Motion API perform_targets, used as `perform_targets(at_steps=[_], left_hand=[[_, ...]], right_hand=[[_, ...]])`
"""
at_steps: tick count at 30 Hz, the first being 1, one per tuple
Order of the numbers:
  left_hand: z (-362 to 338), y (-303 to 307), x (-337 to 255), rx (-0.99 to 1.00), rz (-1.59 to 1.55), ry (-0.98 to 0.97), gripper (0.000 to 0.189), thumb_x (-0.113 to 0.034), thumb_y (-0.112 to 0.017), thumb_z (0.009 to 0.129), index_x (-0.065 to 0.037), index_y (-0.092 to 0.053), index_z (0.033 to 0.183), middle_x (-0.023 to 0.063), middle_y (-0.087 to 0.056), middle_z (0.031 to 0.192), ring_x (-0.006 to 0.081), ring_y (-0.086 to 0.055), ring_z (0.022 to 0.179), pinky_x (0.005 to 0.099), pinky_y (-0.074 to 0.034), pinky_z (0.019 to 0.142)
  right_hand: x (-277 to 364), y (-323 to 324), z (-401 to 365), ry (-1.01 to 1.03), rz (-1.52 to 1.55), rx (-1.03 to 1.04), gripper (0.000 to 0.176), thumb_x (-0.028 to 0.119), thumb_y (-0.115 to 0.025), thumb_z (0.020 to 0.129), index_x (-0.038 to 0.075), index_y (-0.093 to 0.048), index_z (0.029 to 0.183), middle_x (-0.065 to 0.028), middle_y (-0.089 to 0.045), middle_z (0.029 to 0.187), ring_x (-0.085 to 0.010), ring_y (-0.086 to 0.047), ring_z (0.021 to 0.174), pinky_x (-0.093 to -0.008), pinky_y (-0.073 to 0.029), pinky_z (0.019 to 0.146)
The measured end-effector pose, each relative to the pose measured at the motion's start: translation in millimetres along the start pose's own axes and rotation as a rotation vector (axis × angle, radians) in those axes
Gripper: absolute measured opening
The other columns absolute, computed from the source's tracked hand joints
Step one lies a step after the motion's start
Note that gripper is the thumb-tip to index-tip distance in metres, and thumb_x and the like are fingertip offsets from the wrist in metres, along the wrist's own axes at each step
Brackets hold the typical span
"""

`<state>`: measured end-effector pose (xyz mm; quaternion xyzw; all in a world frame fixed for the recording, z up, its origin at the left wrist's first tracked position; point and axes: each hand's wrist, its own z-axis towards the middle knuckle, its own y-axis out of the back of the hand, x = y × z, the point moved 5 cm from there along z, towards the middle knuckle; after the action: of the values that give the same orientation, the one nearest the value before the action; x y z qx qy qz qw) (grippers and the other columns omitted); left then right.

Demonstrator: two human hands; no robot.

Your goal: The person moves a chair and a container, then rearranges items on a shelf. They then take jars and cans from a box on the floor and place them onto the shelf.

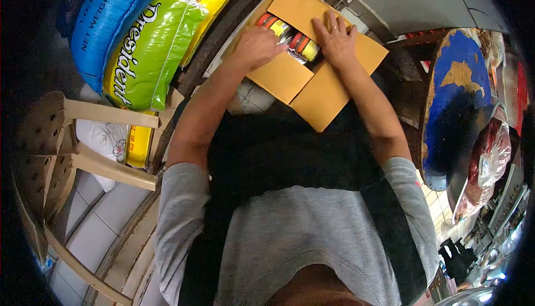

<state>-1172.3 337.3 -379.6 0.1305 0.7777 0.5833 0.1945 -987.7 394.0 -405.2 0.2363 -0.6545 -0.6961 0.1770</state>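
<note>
Cans (304,47) inside open carton (285,80)

Left hand (257,47) is at the carton's nine o'clock, its finger state impossible to tell; right hand (337,41) lies on cardboard at two o'clock, fingers spread.

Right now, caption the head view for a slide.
Left hand and right hand at an open carton of yellow-and-red tins, with plump sacks off to the left.
</note>
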Motion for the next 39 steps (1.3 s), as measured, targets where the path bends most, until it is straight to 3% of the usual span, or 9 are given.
perform_targets(at_steps=[4,7,12,18,21,25,29,34,39], left_hand=[[-47,31,12,0.07,-0.253,0.256,0.044,-0.047,-0.051,0.087,-0.01,-0.063,0.107,0.0158,-0.065,0.099,0.0333,-0.062,0.096,0.0474,-0.046,0.084],[-90,17,22,0.149,-0.134,0.313,0.061,-0.049,-0.064,0.077,-0.012,-0.054,0.124,0.0155,-0.058,0.119,0.0314,-0.054,0.114,0.0487,-0.043,0.093],[-114,-18,44,0.047,-0.003,0.381,0.111,-0.052,-0.082,0.051,-0.019,-0.031,0.143,0.0094,-0.018,0.152,0.0263,-0.017,0.141,0.0584,-0.03,0.103],[-101,-15,34,0.045,0.15,0.339,0.117,-0.056,-0.082,0.047,-0.022,-0.028,0.145,0.0142,-0.021,0.15,0.0363,-0.019,0.138,0.0576,-0.028,0.104],[-97,-10,31,0.113,0.188,0.303,0.12,-0.055,-0.082,0.048,-0.023,-0.022,0.147,0.0171,-0.019,0.149,0.0388,-0.021,0.136,0.0584,-0.028,0.104],[-92,-24,40,0.118,0.175,0.255,0.118,-0.051,-0.083,0.049,-0.024,-0.021,0.147,0.0193,-0.02,0.148,0.0387,-0.021,0.137,0.0578,-0.025,0.105],[-90,-30,38,0.018,0.114,0.263,0.08,-0.045,-0.081,0.055,-0.014,-0.052,0.123,0.0207,-0.021,0.148,0.0389,-0.019,0.137,0.0564,-0.025,0.106],[-110,-41,48,-0.078,0.141,0.188,0.053,-0.04,-0.08,0.059,-0.009,-0.066,0.1,0.0174,-0.026,0.147,0.0372,-0.022,0.137,0.0531,-0.026,0.106],[-129,-47,52,-0.064,0.179,0.149,0.056,-0.037,-0.081,0.059,-0.007,-0.065,0.103,0.0155,-0.03,0.146,0.0351,-0.025,0.136,0.0518,-0.027,0.106]], right_hand=[[4,22,-3,0.112,0.14,-0.043,0.058,0.014,-0.064,0.074,0.023,-0.049,0.129,-0.0128,-0.042,0.139,-0.0289,-0.048,0.119,-0.0609,-0.031,0.098],[-28,29,1,0.048,0.219,-0.171,0.06,0.006,-0.062,0.074,0.024,-0.049,0.13,-0.0117,-0.048,0.136,-0.0298,-0.053,0.116,-0.0551,-0.034,0.1],[-81,78,31,-0.1,0.096,-0.592,0.059,0.003,-0.05,0.081,0.028,-0.046,0.134,-0.0088,-0.044,0.138,-0.0324,-0.051,0.113,-0.0504,-0.035,0.095],[-88,30,42,0.051,-0.364,-0.277,0.057,0.02,-0.057,0.085,0.025,-0.039,0.139,-0.0125,-0.036,0.141,-0.0344,-0.038,0.126,-0.0543,-0.03,0.099],[-67,28,31,-0.057,-0.061,-0.331,0.068,0.038,-0.062,0.084,0.019,-0.033,0.142,-0.0184,-0.032,0.142,-0.0387,-0.032,0.13,-0.0559,-0.031,0.1],[-57,-3,25,-0.11,0.078,-0.087,0.083,0.049,-0.064,0.08,0.016,-0.025,0.145,-0.0268,-0.028,0.142,-0.0432,-0.026,0.133,-0.0515,-0.04,0.097],[-63,-22,30,-0.062,0.168,-0.101,0.079,0.034,-0.068,0.078,0.017,-0.027,0.143,-0.0242,-0.027,0.143,-0.0437,-0.032,0.129,-0.0507,-0.047,0.09],[-59,-41,29,-0.192,0.277,0.422,0.044,0.025,-0.058,0.08,0.005,-0.049,0.119,-0.0257,-0.061,0.106,-0.0403,-0.06,0.098,-0.0499,-0.049,0.08],[-41,-44,-1,-0.253,0.328,0.356,0.043,0.028,-0.059,0.08,0.003,-0.052,0.113,-0.0244,-0.063,0.101,-0.0403,-0.061,0.093,-0.0483,-0.049,0.079]])
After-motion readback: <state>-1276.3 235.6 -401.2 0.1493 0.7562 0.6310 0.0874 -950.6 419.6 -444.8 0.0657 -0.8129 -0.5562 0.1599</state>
